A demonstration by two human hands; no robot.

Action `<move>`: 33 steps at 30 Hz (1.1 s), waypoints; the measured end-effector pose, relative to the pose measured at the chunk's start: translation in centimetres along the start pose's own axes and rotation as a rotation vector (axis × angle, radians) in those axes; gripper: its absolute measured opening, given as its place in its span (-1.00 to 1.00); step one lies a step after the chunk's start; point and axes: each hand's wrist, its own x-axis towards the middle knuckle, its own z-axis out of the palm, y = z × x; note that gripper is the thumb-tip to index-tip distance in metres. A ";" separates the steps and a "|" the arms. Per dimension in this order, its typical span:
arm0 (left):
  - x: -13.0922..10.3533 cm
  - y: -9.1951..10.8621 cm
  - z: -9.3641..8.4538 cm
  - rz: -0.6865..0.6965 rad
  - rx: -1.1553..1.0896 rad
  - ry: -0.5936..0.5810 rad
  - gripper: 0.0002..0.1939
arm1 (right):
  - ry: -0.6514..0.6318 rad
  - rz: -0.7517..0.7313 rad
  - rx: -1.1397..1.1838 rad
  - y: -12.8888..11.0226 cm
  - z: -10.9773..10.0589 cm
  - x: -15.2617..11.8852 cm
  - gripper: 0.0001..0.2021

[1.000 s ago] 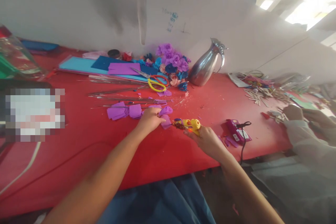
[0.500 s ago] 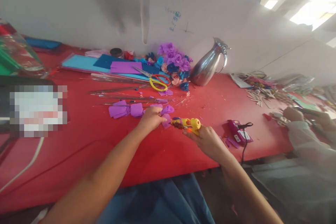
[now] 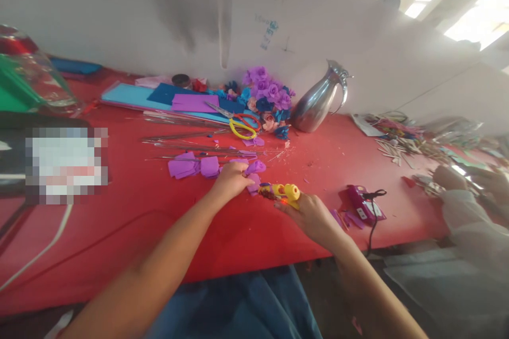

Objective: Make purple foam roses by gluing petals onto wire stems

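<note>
Pinched in my left hand (image 3: 231,181) is a purple paper flower (image 3: 255,167), with a loose purple petal (image 3: 253,184) just below it by my fingertips. My right hand (image 3: 312,214) is wrapped round the handle of a yellow glue gun (image 3: 291,193), which shows a small red light. The gun's dark nozzle end points left and reaches the petal; whether they touch is too small to tell. Purple paper petals (image 3: 209,167) lie left of my left hand. Thin wires (image 3: 191,143) are behind them on the red table (image 3: 222,243).
Yellow-and-red scissors (image 3: 242,127) rest on coloured paper (image 3: 131,98). Finished paper flowers (image 3: 270,90) and a metal jug (image 3: 318,100) stand at the back. A magenta power socket (image 3: 363,204) with a black cord is at right, near another person's hands (image 3: 449,177). A clear bottle (image 3: 51,85) stands left.
The view has shifted slightly, so the scene sits a little further right. The glue gun has moved slightly left, closer to the petal. Both hands keep their hold.
</note>
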 end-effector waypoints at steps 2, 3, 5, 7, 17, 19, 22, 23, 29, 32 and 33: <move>0.0 0.0 0.0 0.017 0.079 0.000 -0.83 | 0.017 -0.005 -0.007 0.1 0.0 0.1 -0.62; 0.0 0.1 0.0 0.022 0.105 0.006 -0.83 | 0.018 -0.010 -0.013 0.1 0.0 0.1 -0.61; 0.1 0.1 0.0 0.019 0.130 0.018 -0.81 | -0.008 -0.026 -0.015 0.1 -0.1 0.0 -0.62; 0.1 0.1 0.1 0.008 0.149 0.024 -0.81 | -0.042 -0.026 0.004 0.0 -0.4 -0.3 -0.64; 0.1 -0.2 0.2 0.009 0.095 0.015 -0.90 | 0.256 0.107 -0.322 5.0 -2.2 4.6 -0.61; 0.0 -0.2 0.1 -0.008 0.086 0.018 -0.90 | 0.263 0.142 -0.464 6.5 -2.1 7.0 -0.65; -0.3 -0.2 0.2 0.030 0.083 0.049 -0.88 | 0.250 0.178 -0.565 7.8 -2.0 9.2 -0.69; -0.5 -0.2 0.2 0.053 0.068 0.058 -0.88 | 0.249 0.171 -0.581 7.9 -1.9 9.6 -0.70; -0.7 -0.6 0.4 0.057 0.012 0.105 -0.91 | 0.260 -0.354 -0.142 3.9 0.5 11.3 -0.63; -0.8 -0.5 0.3 0.069 -0.038 0.143 -0.98 | 0.015 -0.513 0.026 0.4 1.5 11.4 -0.66; -0.9 -0.4 0.3 0.074 -0.057 0.159 -0.97 | -0.030 -0.511 0.055 -0.5 1.7 11.4 -0.67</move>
